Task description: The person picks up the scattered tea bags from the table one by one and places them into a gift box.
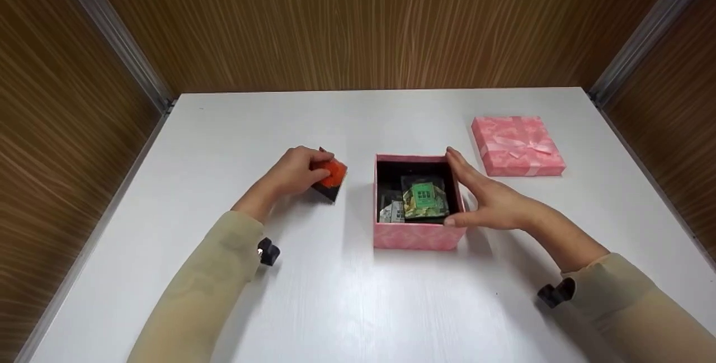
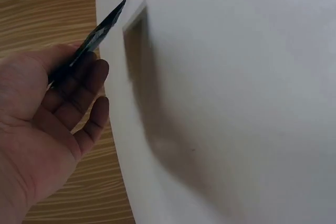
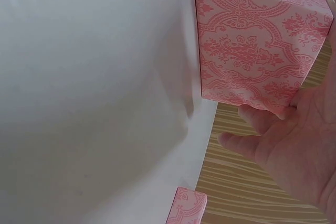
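My left hand (image 1: 296, 171) pinches a small flat packet (image 1: 334, 175), orange and black, left of the pink box. Edge-on in the left wrist view, that packet (image 2: 97, 38) is a thin dark sliver tilted above its shadow. Pink patterned paper covers the box (image 1: 417, 236), whose top is off and whose inside is dark. A green packet (image 1: 423, 198) and a grey-white packet (image 1: 392, 211) lie inside it. With thumb at the near corner and fingertips at the far corner, my right hand (image 1: 495, 202) holds the box by its right side.
The pink box lid (image 1: 520, 145), with a ribbon bow, lies on the white table (image 1: 313, 307) behind my right hand. Wood-grain panels (image 1: 358, 27) stand along the back and both sides of the table.
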Demonstrator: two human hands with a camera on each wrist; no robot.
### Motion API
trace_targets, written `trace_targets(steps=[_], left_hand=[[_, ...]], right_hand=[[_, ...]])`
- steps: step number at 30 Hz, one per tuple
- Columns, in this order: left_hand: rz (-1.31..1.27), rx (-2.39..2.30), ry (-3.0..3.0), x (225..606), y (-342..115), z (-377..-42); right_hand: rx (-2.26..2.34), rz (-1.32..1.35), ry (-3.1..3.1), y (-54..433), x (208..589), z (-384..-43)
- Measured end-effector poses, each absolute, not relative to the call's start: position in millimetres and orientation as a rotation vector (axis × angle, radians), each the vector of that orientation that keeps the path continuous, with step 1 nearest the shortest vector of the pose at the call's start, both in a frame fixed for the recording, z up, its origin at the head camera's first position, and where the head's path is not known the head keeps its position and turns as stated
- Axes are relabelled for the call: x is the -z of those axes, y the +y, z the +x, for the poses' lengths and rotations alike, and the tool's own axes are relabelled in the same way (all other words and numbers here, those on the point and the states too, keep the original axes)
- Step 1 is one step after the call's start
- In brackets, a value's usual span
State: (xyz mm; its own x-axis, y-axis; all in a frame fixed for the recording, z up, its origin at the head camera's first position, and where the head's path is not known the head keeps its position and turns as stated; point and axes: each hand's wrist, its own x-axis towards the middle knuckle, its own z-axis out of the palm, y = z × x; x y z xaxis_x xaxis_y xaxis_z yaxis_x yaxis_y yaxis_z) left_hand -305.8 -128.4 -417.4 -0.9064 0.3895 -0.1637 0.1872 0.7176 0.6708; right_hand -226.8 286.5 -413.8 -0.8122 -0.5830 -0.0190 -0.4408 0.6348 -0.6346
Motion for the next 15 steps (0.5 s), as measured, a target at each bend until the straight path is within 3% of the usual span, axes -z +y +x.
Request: trace_targets(steps=[15], left_hand=[[0.495, -1.356, 2.671, 389, -117, -289]], right_hand=[[0.931, -0.824, 2.631, 287, 412, -227]])
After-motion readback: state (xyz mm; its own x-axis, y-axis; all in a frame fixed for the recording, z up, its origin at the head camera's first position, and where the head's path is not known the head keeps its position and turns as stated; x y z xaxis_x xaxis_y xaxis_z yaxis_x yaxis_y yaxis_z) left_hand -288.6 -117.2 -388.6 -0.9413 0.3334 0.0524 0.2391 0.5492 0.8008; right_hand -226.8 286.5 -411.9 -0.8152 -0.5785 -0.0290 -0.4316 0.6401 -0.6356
